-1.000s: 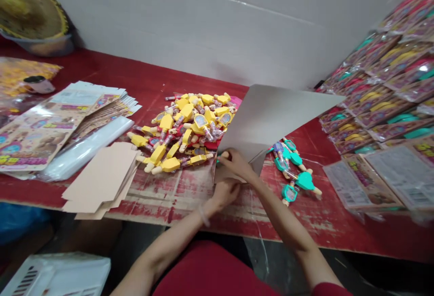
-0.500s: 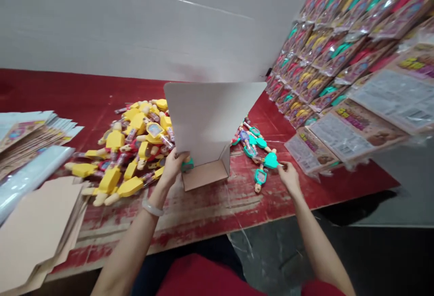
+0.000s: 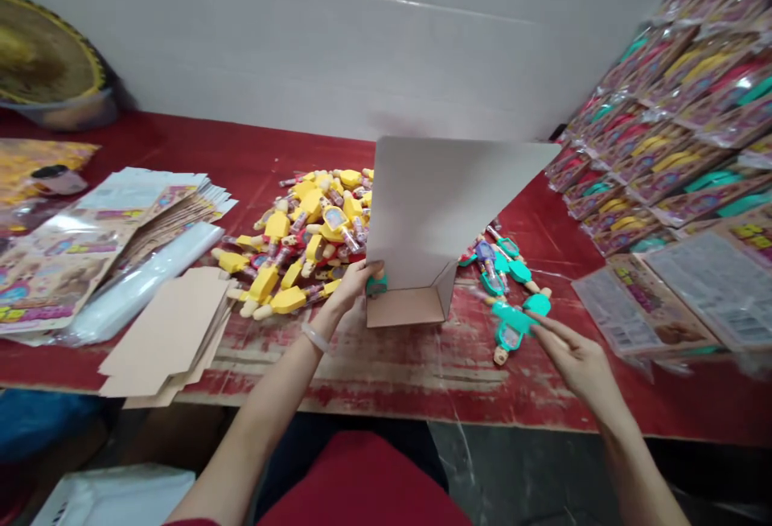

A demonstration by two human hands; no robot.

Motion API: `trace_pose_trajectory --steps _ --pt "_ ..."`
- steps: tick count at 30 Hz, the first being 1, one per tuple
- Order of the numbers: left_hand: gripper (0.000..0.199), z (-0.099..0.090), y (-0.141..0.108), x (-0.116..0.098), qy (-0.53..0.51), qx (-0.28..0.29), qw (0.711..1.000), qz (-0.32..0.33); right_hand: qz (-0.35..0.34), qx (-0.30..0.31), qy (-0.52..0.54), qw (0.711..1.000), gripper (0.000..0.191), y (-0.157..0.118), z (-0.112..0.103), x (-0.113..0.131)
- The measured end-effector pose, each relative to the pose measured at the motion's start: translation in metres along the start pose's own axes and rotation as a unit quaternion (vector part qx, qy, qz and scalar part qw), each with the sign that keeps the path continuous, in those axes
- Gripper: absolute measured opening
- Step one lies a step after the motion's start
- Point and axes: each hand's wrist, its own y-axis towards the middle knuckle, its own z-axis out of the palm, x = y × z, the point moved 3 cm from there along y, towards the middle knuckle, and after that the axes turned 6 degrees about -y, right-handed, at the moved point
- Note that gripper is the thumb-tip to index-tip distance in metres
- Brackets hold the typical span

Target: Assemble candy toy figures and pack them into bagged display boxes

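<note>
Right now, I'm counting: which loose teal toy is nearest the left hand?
The teal toy by the left hand, at the left side of the box; other loose teal toys are right of it.

Apparently a packing workshop: wrapped packs are standing stacked at two o'clock; flat cartons are lying at eight.

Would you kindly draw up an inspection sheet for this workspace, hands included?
Surface: red table, worn to pale streaks near the front.
Job's things: open box, tall panel raised; mostly yellow pieces heaped left, mostly teal pieces to the right.
Clutter: tan cardboard sheets, plastic roll, printed cards.
Left hand: gripping the box's left side, beside a teal item.
Right hand: fingertips on a blurred teal piece.
Cables: nothing seen.
Surroundings: pale wall behind; packaged goods stacked right.
</note>
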Motion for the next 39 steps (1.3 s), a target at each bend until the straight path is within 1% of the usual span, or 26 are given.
trace_pose_trajectory --steps 2,4,5,7,8,10,12,14,15,17,19,21,24,27,29,30,31,32,33,34,35,36,38,39 --pt "0.044 0.001 -0.001 0.001 -0.007 -0.001 1.0 0.006 -0.054 0.08 0.02 0.995 0.047 -0.003 0.023 0.062" --pt "0.043 0.003 -0.002 0.002 -0.012 -0.004 1.0 0.017 -0.115 0.145 -0.001 0.983 0.043 0.004 0.057 0.116" --pt "0.043 0.003 -0.003 0.002 -0.014 -0.007 1.0 0.023 -0.131 0.162 -0.033 0.977 0.04 0.011 0.076 0.137" --pt "0.041 0.003 -0.003 0.002 -0.018 -0.017 0.999 0.034 -0.141 0.207 -0.117 0.961 0.036 0.024 0.109 0.165" --pt "0.039 0.003 -0.004 0.002 -0.02 -0.021 0.999 0.038 -0.139 0.226 -0.158 0.951 0.034 0.03 0.121 0.174" --pt "0.036 0.004 -0.004 0.001 -0.024 -0.027 0.998 0.046 -0.134 0.255 -0.222 0.932 0.033 0.04 0.136 0.185" --pt "0.035 0.004 -0.005 0.0 -0.029 -0.028 0.998 0.051 -0.126 0.265 -0.267 0.918 0.034 0.048 0.141 0.192" --pt "0.034 0.005 -0.006 -0.002 -0.032 -0.026 0.998 0.054 -0.106 0.266 -0.299 0.91 0.036 0.055 0.143 0.202" --pt "0.034 0.005 -0.006 -0.003 -0.032 -0.025 0.998 0.055 -0.094 0.261 -0.306 0.911 0.038 0.059 0.144 0.208" --pt "0.035 0.007 -0.006 -0.005 -0.032 -0.02 0.998 0.057 -0.079 0.237 -0.299 0.921 0.043 0.067 0.147 0.223" --pt "0.037 0.009 -0.006 -0.007 -0.033 -0.014 0.998 0.06 -0.082 0.213 -0.276 0.934 0.048 0.071 0.15 0.238" --pt "0.04 0.01 -0.005 -0.007 -0.032 -0.013 0.997 0.064 -0.093 0.208 -0.26 0.938 0.047 0.071 0.152 0.25" --pt "0.04 0.009 -0.005 -0.006 -0.027 -0.022 0.997 0.069 -0.097 0.215 -0.255 0.938 0.048 0.064 0.157 0.257" --pt "0.038 0.007 -0.003 -0.002 -0.018 -0.032 0.997 0.065 -0.064 0.217 -0.192 0.955 0.055 0.058 0.166 0.252" --pt "0.038 0.004 -0.002 0.001 -0.013 -0.04 0.997 0.061 -0.042 0.224 -0.111 0.967 0.063 0.059 0.17 0.237" --pt "0.038 0.003 -0.001 0.002 -0.011 -0.045 0.997 0.059 -0.034 0.22 -0.065 0.973 0.066 0.06 0.169 0.224" --pt "0.039 0.002 0.0 0.002 -0.009 -0.049 0.997 0.058 -0.021 0.202 -0.029 0.979 0.067 0.061 0.165 0.207" --pt "0.04 0.001 0.001 0.003 -0.009 -0.052 0.997 0.056 0.009 0.16 -0.007 0.987 0.066 0.061 0.157 0.183" --pt "0.042 0.001 0.001 0.003 -0.009 -0.053 0.997 0.053 0.055 0.101 0.006 0.993 0.063 0.059 0.147 0.156" --pt "0.043 0.0 0.002 0.004 -0.01 -0.052 0.997 0.049 0.118 0.026 -0.004 0.993 0.059 0.054 0.135 0.124" --pt "0.044 0.0 0.002 0.004 -0.012 -0.05 0.998 0.045 0.21 -0.064 -0.037 0.975 0.056 0.044 0.121 0.091" --pt "0.045 -0.001 0.002 0.005 -0.014 -0.047 0.998 0.04 0.272 -0.111 -0.061 0.954 0.059 0.031 0.112 0.062" --pt "0.046 -0.001 0.002 0.006 -0.018 -0.041 0.999 0.032 0.335 -0.153 -0.081 0.926 0.06 0.003 0.102 0.014" --pt "0.046 -0.001 0.002 0.007 -0.019 -0.039 0.999 0.029 0.347 -0.163 -0.081 0.92 0.059 -0.012 0.102 -0.004"
